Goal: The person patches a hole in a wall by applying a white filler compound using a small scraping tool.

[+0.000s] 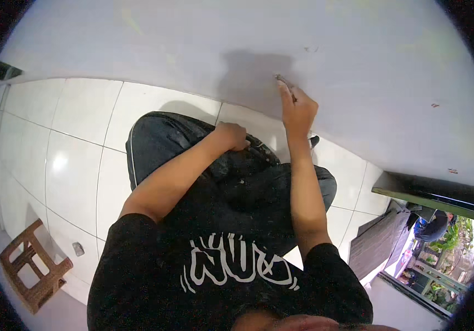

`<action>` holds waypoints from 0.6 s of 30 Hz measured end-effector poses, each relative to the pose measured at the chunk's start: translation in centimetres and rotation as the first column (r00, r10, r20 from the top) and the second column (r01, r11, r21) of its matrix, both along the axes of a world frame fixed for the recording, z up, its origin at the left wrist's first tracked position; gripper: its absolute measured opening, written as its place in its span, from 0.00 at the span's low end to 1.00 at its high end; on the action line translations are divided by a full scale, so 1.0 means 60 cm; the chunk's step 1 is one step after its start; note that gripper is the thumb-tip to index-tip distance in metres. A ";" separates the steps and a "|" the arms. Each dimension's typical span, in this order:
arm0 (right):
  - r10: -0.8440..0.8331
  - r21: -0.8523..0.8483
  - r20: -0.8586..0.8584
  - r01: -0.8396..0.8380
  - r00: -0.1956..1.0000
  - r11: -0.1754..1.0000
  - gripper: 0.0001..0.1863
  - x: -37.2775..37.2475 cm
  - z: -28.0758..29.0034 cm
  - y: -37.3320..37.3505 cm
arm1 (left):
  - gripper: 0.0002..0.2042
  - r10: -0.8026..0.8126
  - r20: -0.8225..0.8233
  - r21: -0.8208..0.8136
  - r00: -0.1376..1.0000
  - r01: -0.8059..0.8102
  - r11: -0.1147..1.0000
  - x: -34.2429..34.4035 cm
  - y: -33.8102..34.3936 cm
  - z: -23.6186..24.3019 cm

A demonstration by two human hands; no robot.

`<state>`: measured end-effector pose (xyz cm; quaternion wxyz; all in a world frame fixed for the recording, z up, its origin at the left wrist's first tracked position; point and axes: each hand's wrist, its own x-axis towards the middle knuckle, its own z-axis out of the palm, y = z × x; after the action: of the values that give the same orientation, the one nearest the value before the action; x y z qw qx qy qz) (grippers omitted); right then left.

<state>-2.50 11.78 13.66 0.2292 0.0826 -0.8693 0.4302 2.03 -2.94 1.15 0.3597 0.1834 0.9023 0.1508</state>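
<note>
1. Wall [369, 71], smooth and pale, spreads in front of the seated person; the right hand reaches it.
2. White floor [77, 171], glossy square tiles with thin dark joints, meets the wall's foot.
3. Dark trousers [157, 140], soft and dusty-looking, cover legs folded near the wall, probably to keep its surface within arm's reach.
4. Brown openwork frame [52, 273], rough-textured and perhaps a stool, stands well back from the wall.
5. Right hand [297, 107], close against the wall: fingers pinch a slim tool, presumably for fine control.
6. Left hand [231, 137], lower and farther from the wall, rests over the lap with fingers curled; whether they grasp anything, I cannot tell.
7. Slim tool [286, 87], narrow and dark, points into the wall; its tip seems to touch.
8. Grey lump [78, 249], angular, sits well away from the wall.
</note>
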 end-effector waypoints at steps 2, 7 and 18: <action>-0.025 0.124 0.060 0.017 0.998 0.992 0.20 -0.003 -0.009 0.011 | 0.24 -0.037 -0.101 0.005 0.994 0.037 0.999 0.003 0.000 0.006; -0.033 0.122 0.101 0.020 0.994 0.992 0.27 -0.003 -0.005 0.011 | 0.24 -0.033 -0.146 0.014 0.989 0.035 0.999 0.004 -0.002 -0.009; -0.043 0.218 0.140 0.012 0.989 0.976 0.27 -0.009 -0.014 0.012 | 0.26 0.003 -0.009 -0.013 1.000 -0.003 1.000 -0.007 0.007 0.021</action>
<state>-3.06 12.51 12.81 0.1615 0.0637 -0.9262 0.3346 1.64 -2.53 2.40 0.3567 0.1806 0.9051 0.1448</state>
